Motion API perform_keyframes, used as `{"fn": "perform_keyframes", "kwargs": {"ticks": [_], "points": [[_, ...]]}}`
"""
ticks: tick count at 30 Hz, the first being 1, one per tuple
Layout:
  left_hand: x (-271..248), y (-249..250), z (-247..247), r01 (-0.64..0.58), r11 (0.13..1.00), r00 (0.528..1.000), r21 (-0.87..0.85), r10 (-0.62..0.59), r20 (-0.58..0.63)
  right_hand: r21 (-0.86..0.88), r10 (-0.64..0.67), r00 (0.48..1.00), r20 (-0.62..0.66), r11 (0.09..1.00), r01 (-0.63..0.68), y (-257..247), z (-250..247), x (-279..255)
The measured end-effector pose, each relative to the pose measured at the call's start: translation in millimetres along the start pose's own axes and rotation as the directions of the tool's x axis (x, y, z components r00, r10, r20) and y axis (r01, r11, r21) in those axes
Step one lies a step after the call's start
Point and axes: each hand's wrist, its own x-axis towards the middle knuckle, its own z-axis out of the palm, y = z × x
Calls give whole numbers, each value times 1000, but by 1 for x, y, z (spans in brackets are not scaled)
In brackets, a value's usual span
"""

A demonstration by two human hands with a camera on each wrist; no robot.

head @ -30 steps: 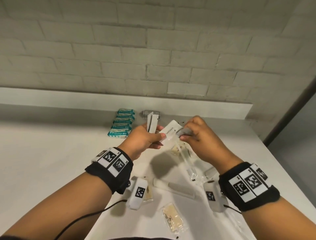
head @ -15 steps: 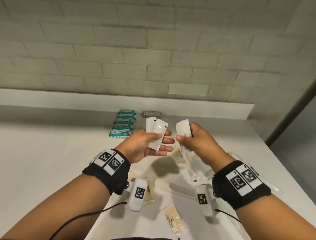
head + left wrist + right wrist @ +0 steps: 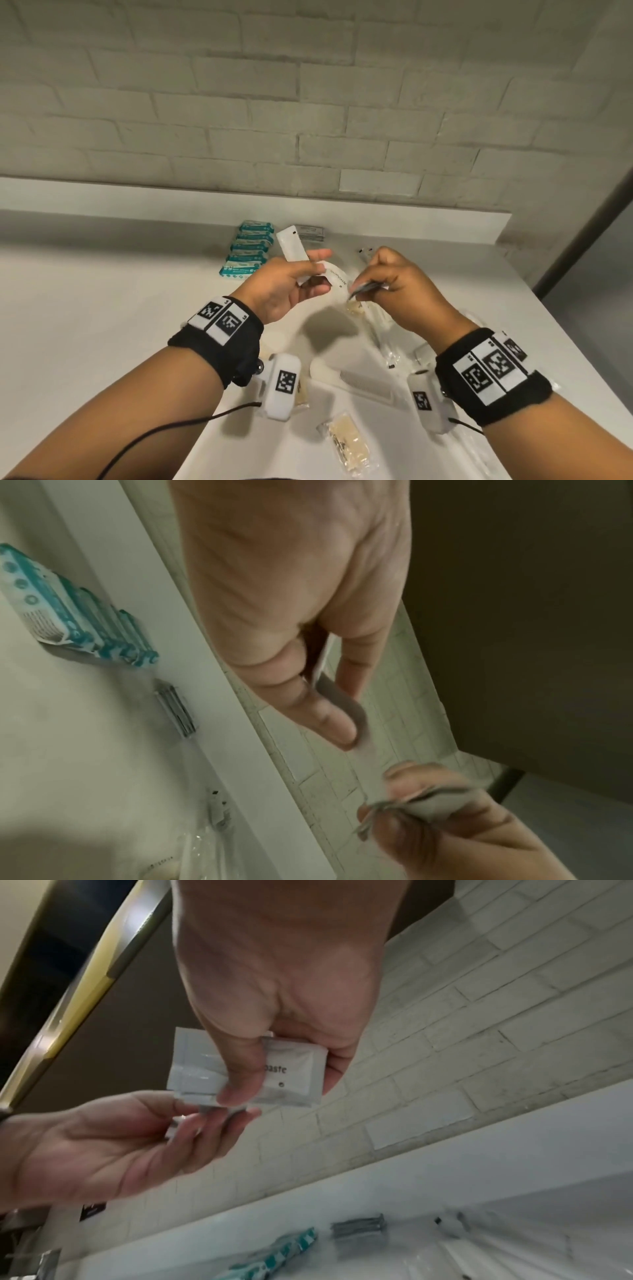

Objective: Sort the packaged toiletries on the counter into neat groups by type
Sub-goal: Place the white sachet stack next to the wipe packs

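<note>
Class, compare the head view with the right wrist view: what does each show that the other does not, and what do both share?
Only the head view shows the comb and the beige packet on the counter. Only the right wrist view shows the letters "aste" on the white sachet that the right hand pinches. Both show the teal packets, the left hand and the brick wall.

Left hand (image 3: 291,593): thumb pins white sachet (image 3: 342,704).
Right hand (image 3: 455,829): pinches grey packets (image 3: 428,803).
Surface (image 3: 78,737): teal-white packets (image 3: 78,623) in row.
</note>
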Motion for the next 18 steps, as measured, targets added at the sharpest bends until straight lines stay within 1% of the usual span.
{"fn": "perform_keyframes", "kwargs": {"ticks": [2, 4, 5, 6, 7, 8, 9, 10, 12, 14, 16, 18], "points": [[1, -1, 1, -36, 998, 999, 44, 37, -8, -80, -15, 999, 30, 997, 17, 6, 4, -5], [2, -3, 3, -88, 989, 995, 115, 94, -46, -80, 45, 998, 51, 996, -41, 5, 4, -7], [3, -5, 3, -113, 981, 990, 156, 125, -71, -73, 85, 996, 38, 994, -82, 3, 2, -6], [4, -6, 2, -132, 972, 984, 195, 152, -93, -48, 131, 991, 10, 990, -130, 0, 0, -5], [6, -7, 2, -142, 963, 979, 229, 171, -112, 12, 176, 984, -17, 984, -176, -3, -3, -4], [6, -8, 2, -148, 957, 976, 251, 182, -119, 96, 213, 977, -17, 973, -211, -7, -5, -2], [6, -9, 3, -149, 953, 976, 264, 184, -113, 152, 240, 971, 11, 959, -239, -12, -6, 0], [6, -11, 5, -150, 955, 979, 258, 179, -93, 158, 258, 965, 49, 952, -262, -16, -4, 2], [4, -12, 13, -162, 968, 986, 191, 167, -9, 127, 306, 943, 128, 938, -322, -22, 4, 5], [4, -12, 18, -174, 971, 985, 162, 170, 39, 138, 354, 921, 163, 916, -376, -24, 15, 6], [3, -10, 19, -160, 973, 987, 167, 162, -2, 111, 371, 918, 139, 915, -387, -21, 21, 5], [2, -8, 12, -96, 979, 990, 179, 112, -83, 68, 395, 912, 113, 912, -403, -14, 22, 4]]}}
